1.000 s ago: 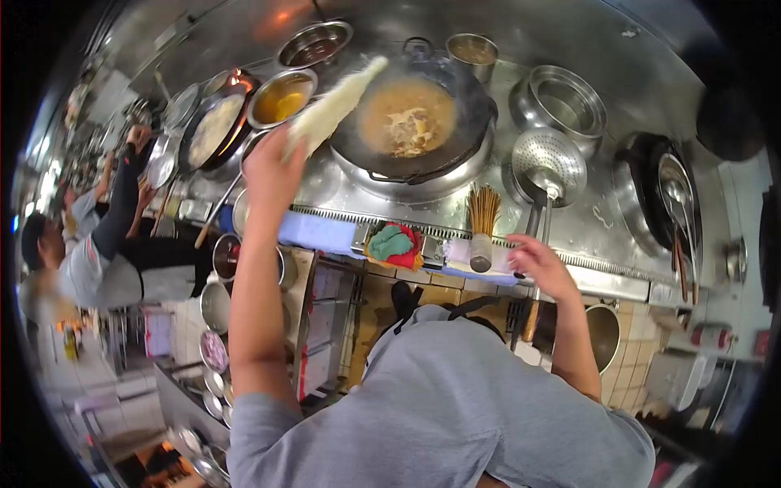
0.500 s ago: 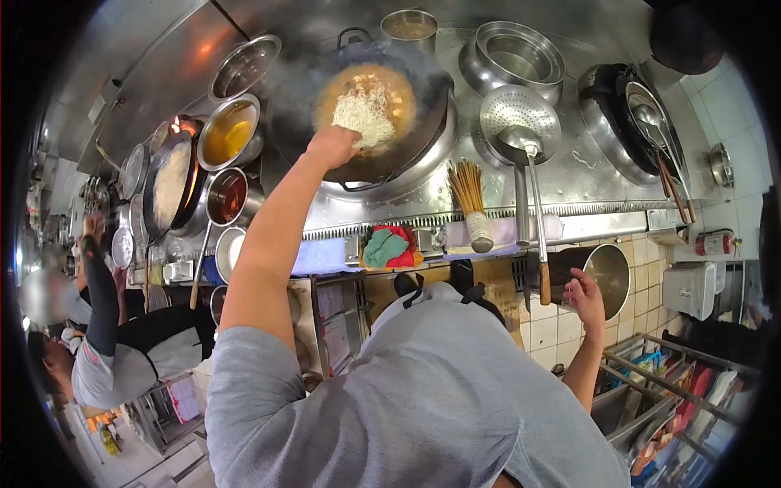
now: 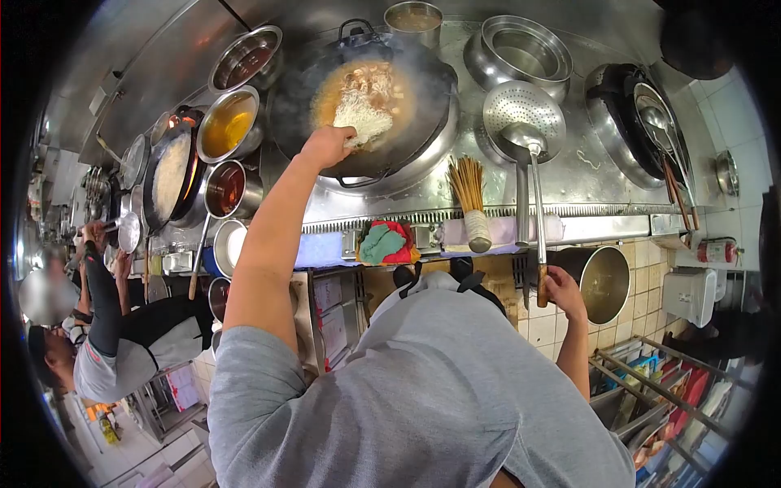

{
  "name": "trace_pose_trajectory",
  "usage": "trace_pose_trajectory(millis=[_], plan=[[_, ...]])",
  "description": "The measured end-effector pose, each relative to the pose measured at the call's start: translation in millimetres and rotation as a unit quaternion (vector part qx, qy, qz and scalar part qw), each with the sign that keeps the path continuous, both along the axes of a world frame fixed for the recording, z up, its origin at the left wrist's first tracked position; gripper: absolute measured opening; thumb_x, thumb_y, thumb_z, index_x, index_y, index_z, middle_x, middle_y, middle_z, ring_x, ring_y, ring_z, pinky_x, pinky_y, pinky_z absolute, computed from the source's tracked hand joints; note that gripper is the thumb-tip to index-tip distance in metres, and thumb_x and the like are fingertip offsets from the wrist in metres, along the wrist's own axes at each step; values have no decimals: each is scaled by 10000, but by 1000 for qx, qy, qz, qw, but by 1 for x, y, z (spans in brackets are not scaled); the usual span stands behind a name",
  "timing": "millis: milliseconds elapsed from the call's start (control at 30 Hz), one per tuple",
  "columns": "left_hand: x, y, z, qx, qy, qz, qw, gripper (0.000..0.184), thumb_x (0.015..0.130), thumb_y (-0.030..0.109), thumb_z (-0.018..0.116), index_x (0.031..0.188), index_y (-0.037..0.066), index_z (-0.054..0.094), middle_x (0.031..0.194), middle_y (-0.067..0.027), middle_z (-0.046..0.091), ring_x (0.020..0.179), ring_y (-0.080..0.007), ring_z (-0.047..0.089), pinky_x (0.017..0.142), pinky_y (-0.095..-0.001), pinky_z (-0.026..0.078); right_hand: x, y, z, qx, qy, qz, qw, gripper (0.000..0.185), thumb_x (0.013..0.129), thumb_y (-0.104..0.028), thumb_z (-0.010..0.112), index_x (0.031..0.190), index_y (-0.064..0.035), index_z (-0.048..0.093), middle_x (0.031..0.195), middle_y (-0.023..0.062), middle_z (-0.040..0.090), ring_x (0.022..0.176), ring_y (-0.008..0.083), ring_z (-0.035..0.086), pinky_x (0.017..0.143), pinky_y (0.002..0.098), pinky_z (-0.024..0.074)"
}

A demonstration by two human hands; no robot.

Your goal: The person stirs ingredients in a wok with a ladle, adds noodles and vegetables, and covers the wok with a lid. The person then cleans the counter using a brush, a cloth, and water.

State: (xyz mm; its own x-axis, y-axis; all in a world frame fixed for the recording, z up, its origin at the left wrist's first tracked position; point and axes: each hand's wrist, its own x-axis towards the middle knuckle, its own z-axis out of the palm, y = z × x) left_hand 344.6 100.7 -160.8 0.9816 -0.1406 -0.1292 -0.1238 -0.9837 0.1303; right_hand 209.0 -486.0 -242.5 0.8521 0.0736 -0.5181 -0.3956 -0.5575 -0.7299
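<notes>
A large black wok (image 3: 427, 134) holds steaming brown broth with chunks in it. My left hand (image 3: 327, 146) reaches over its near side, fingers closed on a pale clump of noodles (image 3: 364, 120) whose far part lies in the broth. On the right, my right hand (image 3: 565, 293) has its fingers at the wooden handle of a long ladle (image 3: 538, 211) and appears to grip it. The ladle's bowl rests on a round perforated strainer (image 3: 525, 106). Beside the ladle lies a bamboo wok brush (image 3: 469, 199).
Metal bowls with yellow oil (image 3: 228, 126) and red liquid (image 3: 232, 189) stand left of the wok. Folded cloths (image 3: 386, 243) line the counter edge. A second wok (image 3: 622, 122) sits at right, a deep pot (image 3: 606, 285) below. A co-worker (image 3: 114, 350) works at far left.
My right hand has moved left and up onto the ladle's wooden handle, from open beside it. My left hand stays on the noodles at the wok. At far left, the co-worker's ladle has shifted.
</notes>
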Motion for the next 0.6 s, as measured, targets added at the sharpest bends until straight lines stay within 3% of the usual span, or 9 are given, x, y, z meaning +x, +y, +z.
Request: trace_pose_trajectory(millis=[100,167,233,300,333,367,467,533,600], plan=[[4,-8,9,14,29,4,999,326,776,194,622,1094,141,575,928,-158,642,893,-335,601,788,-421,476,1,12,-7,36,10,59,998,303,871,-139,550,1144,-16,500,713,13,536,614,95,525,549,239,444],[5,-8,8,29,56,12,998,341,786,189,618,1120,144,566,980,-136,643,938,-320,596,808,-411,476,-2,20,-21,62,14,4,998,242,863,-124,558,1075,-21,502,683,16,525,577,102,514,505,246,429],[6,-5,1,-10,2,-4,1000,312,764,193,626,1066,131,585,894,-174,641,864,-346,604,778,-428,473,-2,29,-13,-21,-32,-12,999,186,861,-123,557,1009,-22,507,659,29,512,539,115,505,479,271,427],[8,-5,2,1,6,0,1000,313,764,200,633,1067,131,588,898,-170,642,869,-344,604,779,-425,474,3,44,27,-150,-148,-59,976,291,838,-178,579,1063,-2,520,803,179,608,726,303,608,650,361,460],[7,-5,1,13,11,-3,1000,315,765,207,639,1067,131,592,902,-165,643,873,-342,604,780,-422,474,7,60,62,-159,-120,-57,978,313,840,-198,584,1063,11,514,884,230,606,804,391,592,705,397,460],[5,-5,-2,13,18,-4,1000,315,765,207,639,1067,131,592,902,-165,643,873,-342,604,780,-422,474,6,67,76,-190,-185,-26,964,302,855,-207,573,1069,1,523,792,181,603,684,297,605,607,354,461],[8,-5,-8,9,9,-7,1000,318,766,224,650,1066,132,604,907,-159,647,874,-341,606,779,-417,478,10,80,106,-40,-71,-64,995,293,882,-189,544,1112,-10,511,698,87,557,545,166,534,489,288,415],[9,-6,-10,11,6,0,1000,310,768,240,653,1057,134,620,923,-152,650,877,-336,609,780,-413,482,13,94,120,263,34,-75,961,334,897,-147,522,1200,-15,467,648,3,473,479,66,416,422,232,346],[10,-9,-5,16,27,13,999,308,780,228,645,1074,141,617,960,-143,646,911,-328,601,807,-408,477,22,117,116,211,-32,-34,976,367,897,-135,524,1234,-16,441,653,-2,469,479,68,408,426,232,350]])
